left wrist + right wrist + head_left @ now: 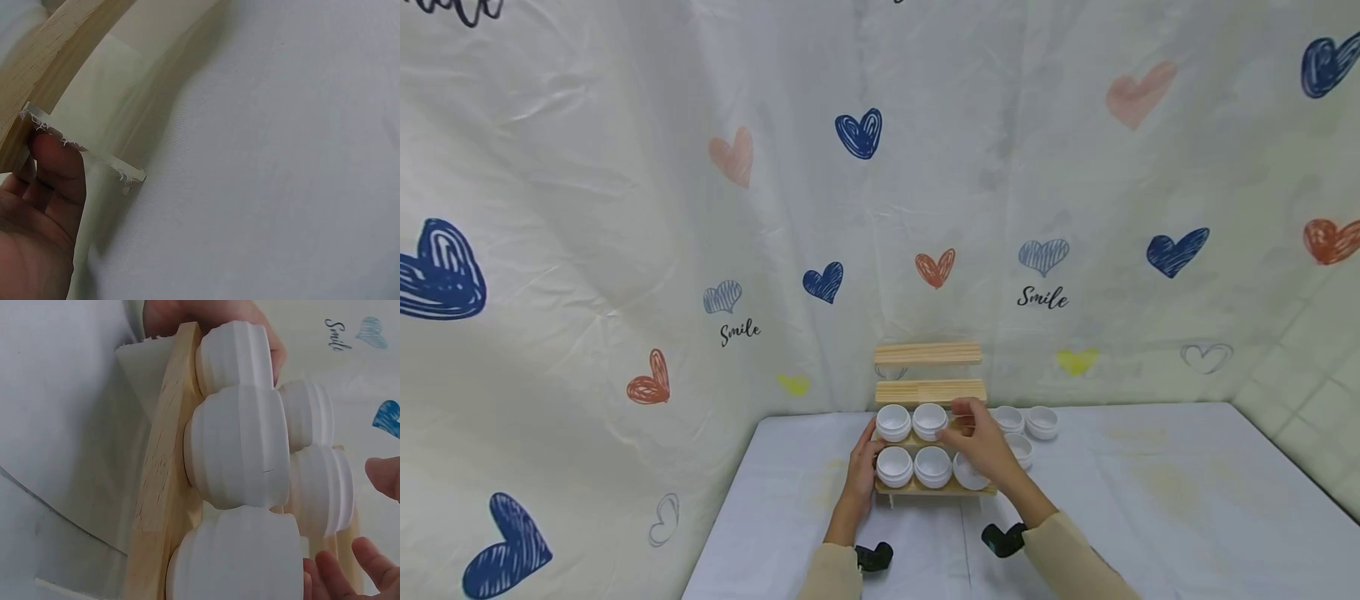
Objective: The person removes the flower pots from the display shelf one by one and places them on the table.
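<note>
A tiered wooden rack (936, 492) stands on the table with white round cups in its two lower tiers. The front tier bears a left cup (895, 467), a middle cup (933, 467) and a right cup (968, 473), partly hidden by the right forearm. Behind them sit two more cups, one at left (892, 422) and one beside it (929, 421). My left hand (861, 471) grips the rack's left end, its fingers bent at the board edge (44, 75). Over the second tier's right part, my right hand (981, 440) has thumb and fingers spread apart, close to the cups.
Right of the rack, several loose white cups (1042, 422) stand on the white-covered table (1150, 500). Two bare wooden shelves (928, 354) rise at the rack's back. Behind hangs a heart-printed curtain (925, 192). Black wrist devices (1003, 540) sit at both wrists.
</note>
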A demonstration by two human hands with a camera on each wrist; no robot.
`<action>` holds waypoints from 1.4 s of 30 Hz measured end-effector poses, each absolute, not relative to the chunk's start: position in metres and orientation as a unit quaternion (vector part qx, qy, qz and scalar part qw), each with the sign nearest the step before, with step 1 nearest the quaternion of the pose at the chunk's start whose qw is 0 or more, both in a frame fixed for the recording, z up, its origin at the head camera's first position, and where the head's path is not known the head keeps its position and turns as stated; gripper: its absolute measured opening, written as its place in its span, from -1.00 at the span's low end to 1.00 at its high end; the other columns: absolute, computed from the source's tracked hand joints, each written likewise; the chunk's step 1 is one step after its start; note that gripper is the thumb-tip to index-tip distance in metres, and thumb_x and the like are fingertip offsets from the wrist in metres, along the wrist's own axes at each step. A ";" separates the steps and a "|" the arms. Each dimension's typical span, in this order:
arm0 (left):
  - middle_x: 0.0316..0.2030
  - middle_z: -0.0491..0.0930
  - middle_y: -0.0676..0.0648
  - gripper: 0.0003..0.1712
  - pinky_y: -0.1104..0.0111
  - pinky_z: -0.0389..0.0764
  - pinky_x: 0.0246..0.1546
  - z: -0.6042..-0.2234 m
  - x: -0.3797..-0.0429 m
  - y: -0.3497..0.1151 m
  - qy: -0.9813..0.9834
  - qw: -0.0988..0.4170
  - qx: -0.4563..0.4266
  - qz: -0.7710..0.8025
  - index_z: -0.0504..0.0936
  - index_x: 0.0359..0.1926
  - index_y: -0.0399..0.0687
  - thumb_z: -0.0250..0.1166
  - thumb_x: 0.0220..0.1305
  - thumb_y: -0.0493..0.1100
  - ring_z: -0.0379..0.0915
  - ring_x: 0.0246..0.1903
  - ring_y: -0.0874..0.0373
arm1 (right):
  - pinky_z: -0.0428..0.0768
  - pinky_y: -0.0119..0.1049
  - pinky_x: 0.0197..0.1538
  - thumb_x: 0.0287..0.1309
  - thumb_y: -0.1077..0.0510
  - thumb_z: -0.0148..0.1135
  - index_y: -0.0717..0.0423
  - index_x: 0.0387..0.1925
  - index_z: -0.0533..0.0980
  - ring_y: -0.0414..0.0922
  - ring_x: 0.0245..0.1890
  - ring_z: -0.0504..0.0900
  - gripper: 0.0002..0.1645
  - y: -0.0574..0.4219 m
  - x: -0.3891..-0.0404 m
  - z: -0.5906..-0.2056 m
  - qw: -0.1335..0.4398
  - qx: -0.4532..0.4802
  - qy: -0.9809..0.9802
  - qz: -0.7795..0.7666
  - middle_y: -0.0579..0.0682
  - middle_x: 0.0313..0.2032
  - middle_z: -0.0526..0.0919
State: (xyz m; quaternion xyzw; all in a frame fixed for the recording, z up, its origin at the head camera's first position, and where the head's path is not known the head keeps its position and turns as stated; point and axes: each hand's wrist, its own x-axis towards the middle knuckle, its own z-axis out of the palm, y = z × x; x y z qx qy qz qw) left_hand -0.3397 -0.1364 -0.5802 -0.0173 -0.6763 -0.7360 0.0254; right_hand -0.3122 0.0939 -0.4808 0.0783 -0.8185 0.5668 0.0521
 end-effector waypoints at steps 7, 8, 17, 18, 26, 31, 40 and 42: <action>0.53 0.25 -0.09 -0.27 0.02 0.15 0.43 -0.580 -0.341 -0.136 -0.681 0.024 -0.016 -0.732 0.24 0.57 0.14 0.02 0.39 -0.13 0.05 0.53 -0.08 | 0.48 0.07 0.32 0.16 -0.02 0.48 0.10 0.31 0.36 0.10 0.21 0.52 -0.23 0.089 -0.324 -0.486 0.029 0.087 -0.829 0.552 0.18 0.25 0.52; 0.53 0.26 -0.09 -0.27 0.04 0.16 0.42 -0.580 -0.341 -0.136 -0.681 0.025 -0.017 -0.732 0.24 0.57 0.14 0.02 0.39 -0.13 0.05 0.52 -0.07 | 0.49 0.06 0.30 0.16 -0.02 0.49 0.09 0.30 0.37 0.08 0.20 0.53 -0.24 0.089 -0.325 -0.487 0.031 0.087 -0.832 0.547 0.17 0.24 0.54; 0.52 0.27 -0.10 -0.27 0.12 0.22 0.36 -0.581 -0.341 -0.137 -0.683 0.023 -0.017 -0.730 0.23 0.57 0.13 0.03 0.38 -0.11 0.11 0.49 -0.06 | 0.53 0.03 0.25 0.10 0.01 0.52 0.09 0.26 0.42 0.06 0.14 0.57 -0.26 0.081 -0.325 -0.480 0.029 0.085 -0.850 0.519 0.19 0.18 0.58; 0.52 0.27 -0.10 -0.27 0.13 0.22 0.35 -0.581 -0.341 -0.137 -0.683 0.023 -0.017 -0.730 0.24 0.57 0.14 0.03 0.39 -0.11 0.11 0.49 -0.06 | 0.52 0.02 0.25 0.10 0.01 0.52 0.09 0.26 0.42 0.06 0.14 0.57 -0.26 0.081 -0.325 -0.480 0.027 0.083 -0.852 0.517 0.18 0.18 0.58; 0.51 0.29 -0.07 -0.28 0.17 0.23 0.34 -0.582 -0.342 -0.138 -0.674 0.023 -0.018 -0.738 0.25 0.57 0.15 0.03 0.39 -0.12 0.11 0.49 -0.04 | 0.51 0.01 0.23 0.10 0.02 0.52 0.10 0.25 0.42 0.06 0.12 0.55 -0.27 0.077 -0.325 -0.476 0.027 0.084 -0.856 0.509 0.20 0.15 0.59; 0.51 0.29 -0.10 -0.27 0.10 0.20 0.39 -0.580 -0.342 -0.138 -0.675 0.023 -0.019 -0.738 0.24 0.57 0.12 0.03 0.38 -0.12 0.13 0.48 -0.06 | 0.50 0.02 0.25 0.09 0.03 0.54 0.07 0.23 0.42 0.05 0.14 0.55 -0.28 0.077 -0.324 -0.474 0.028 0.076 -0.855 0.511 0.17 0.15 0.59; 0.54 0.25 -0.08 -0.27 -0.06 0.09 0.48 -0.580 -0.341 -0.138 -0.674 0.025 -0.016 -0.738 0.24 0.57 0.13 0.02 0.38 -0.14 0.05 0.54 -0.08 | 0.51 0.03 0.23 0.09 0.04 0.54 0.04 0.19 0.44 0.03 0.11 0.55 -0.33 0.076 -0.325 -0.476 0.024 0.066 -0.866 0.495 0.15 0.14 0.60; 0.53 0.26 -0.08 -0.27 -0.01 0.12 0.46 -0.580 -0.341 -0.138 -0.676 0.025 -0.014 -0.737 0.25 0.57 0.13 0.03 0.38 -0.14 0.08 0.52 -0.06 | 0.50 0.03 0.23 0.08 0.03 0.55 0.05 0.19 0.44 0.03 0.11 0.55 -0.32 0.077 -0.326 -0.478 0.023 0.065 -0.867 0.494 0.16 0.15 0.61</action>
